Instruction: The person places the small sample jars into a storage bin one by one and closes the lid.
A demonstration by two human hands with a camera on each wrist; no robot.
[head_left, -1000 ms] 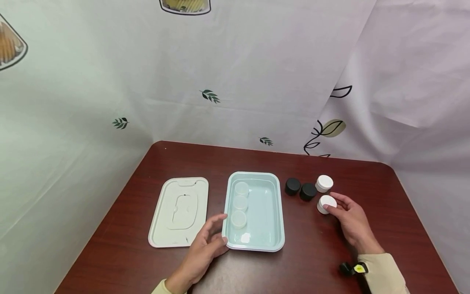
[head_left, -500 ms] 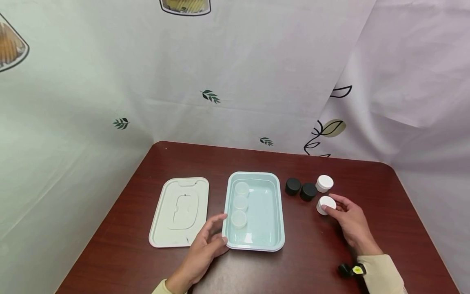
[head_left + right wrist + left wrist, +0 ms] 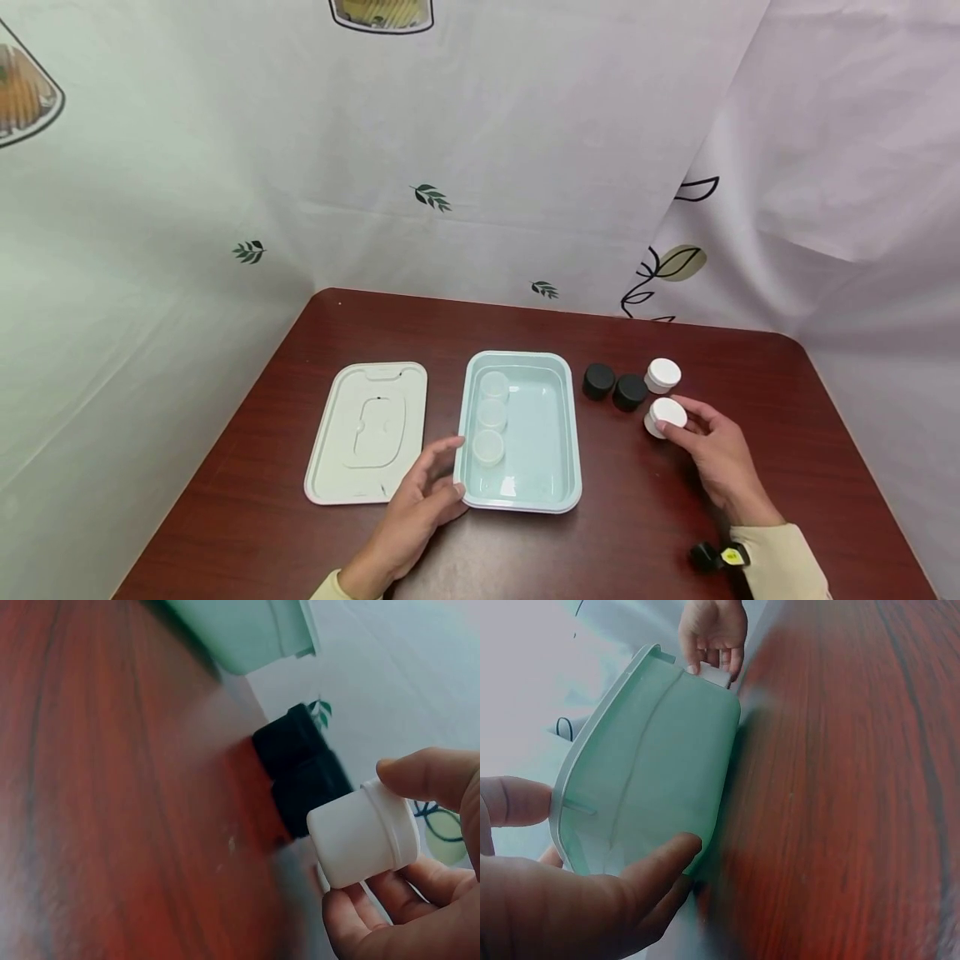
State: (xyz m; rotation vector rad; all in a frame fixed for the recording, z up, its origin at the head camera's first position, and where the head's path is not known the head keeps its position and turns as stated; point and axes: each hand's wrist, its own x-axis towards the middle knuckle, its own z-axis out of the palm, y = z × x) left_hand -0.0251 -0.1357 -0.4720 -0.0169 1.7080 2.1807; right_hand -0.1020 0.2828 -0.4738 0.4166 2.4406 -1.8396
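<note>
Pinching: right hand (image 3: 723,457) has a white jar (image 3: 665,416) between thumb and fingers — right wrist cam shows the thumb on the lid end. Can't tell if the base is touching the bench (image 3: 555,558).
Left hand: (image 3: 412,517) fingers spread, lightly bent, resting against the tray's near-left edge.
Tray: (image 3: 536,433) pale blue-green, mid-bench, with three translucent tubs (image 3: 491,414) lined up along its left side.
Black jars: (image 3: 629,392) two of them, just right of the tray, side by side.
Spare white jar: (image 3: 663,376) sitting just behind the held one, near the black pair.
White lid: (image 3: 366,433) lying flat, left of the tray.
Backdrop: white cloth (image 3: 525,125) with leaf prints — kinda wrinkly on the right.
</note>
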